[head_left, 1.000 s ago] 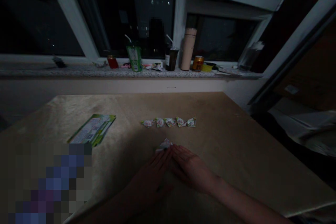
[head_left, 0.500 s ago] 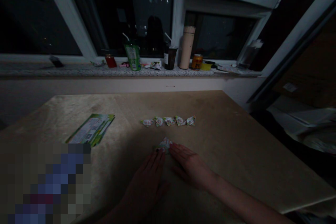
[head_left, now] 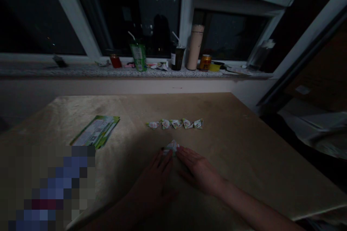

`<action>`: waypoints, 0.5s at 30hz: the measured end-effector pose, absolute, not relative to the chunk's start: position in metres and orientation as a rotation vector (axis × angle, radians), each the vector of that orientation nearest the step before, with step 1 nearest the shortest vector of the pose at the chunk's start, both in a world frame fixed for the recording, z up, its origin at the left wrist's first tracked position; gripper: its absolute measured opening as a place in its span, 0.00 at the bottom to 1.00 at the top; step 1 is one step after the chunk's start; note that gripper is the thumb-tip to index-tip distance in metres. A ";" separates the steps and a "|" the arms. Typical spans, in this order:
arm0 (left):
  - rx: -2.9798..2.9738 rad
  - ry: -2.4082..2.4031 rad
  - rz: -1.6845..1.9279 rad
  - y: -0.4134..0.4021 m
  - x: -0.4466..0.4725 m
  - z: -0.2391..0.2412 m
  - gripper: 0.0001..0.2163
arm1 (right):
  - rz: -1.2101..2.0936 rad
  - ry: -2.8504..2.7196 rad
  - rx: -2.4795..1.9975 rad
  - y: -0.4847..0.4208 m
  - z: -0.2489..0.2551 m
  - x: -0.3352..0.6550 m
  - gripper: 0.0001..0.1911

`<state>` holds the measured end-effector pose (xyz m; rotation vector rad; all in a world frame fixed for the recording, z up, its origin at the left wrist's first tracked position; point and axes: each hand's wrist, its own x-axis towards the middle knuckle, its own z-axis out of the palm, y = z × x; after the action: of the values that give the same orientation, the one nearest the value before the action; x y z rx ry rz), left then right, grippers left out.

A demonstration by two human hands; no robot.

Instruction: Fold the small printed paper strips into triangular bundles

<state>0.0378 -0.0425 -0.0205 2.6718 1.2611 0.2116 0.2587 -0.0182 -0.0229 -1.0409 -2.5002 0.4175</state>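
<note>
On the table in front of me lies a small folded paper piece [head_left: 172, 145], pale with printed marks and a pointed top. My left hand [head_left: 153, 178] is spread, its fingertips pressing on the paper's lower left part. From the other side my right hand [head_left: 200, 169] rests with its fingers stretched out and close together, the tips touching the paper's right edge. Just beyond, a row of several small folded paper pieces [head_left: 176, 124] in green and white runs left to right. The light is dim, so fold details are hard to make out.
Flat green-and-white printed sheets [head_left: 96, 131] lie on the brown table [head_left: 230, 133] to the left. A blurred-out patch [head_left: 54, 187] covers the lower left. Along the windowsill [head_left: 89, 73] stand a green cup [head_left: 139, 57], a dark cup [head_left: 177, 58], a tall flask [head_left: 195, 47] and a can [head_left: 205, 62].
My left hand's fingers have spread and moved slightly up over the folded paper's lower edge. My right hand stays almost in place. The view has shifted slightly.
</note>
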 end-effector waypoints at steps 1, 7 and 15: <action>2.668 1.253 0.206 -0.042 0.038 -0.020 0.35 | 0.416 -2.495 -1.043 -0.018 -0.023 0.259 0.28; 2.693 1.192 0.211 -0.039 0.036 -0.025 0.37 | 0.413 -2.482 -1.009 -0.018 -0.026 0.261 0.29; 2.689 1.181 0.274 -0.038 0.036 -0.027 0.38 | 0.333 -2.525 -1.045 -0.018 -0.026 0.259 0.27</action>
<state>0.0364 -0.0377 -0.0268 2.6892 1.1813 0.2735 0.2595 -0.0180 -0.0260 -1.0451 -2.5247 0.3333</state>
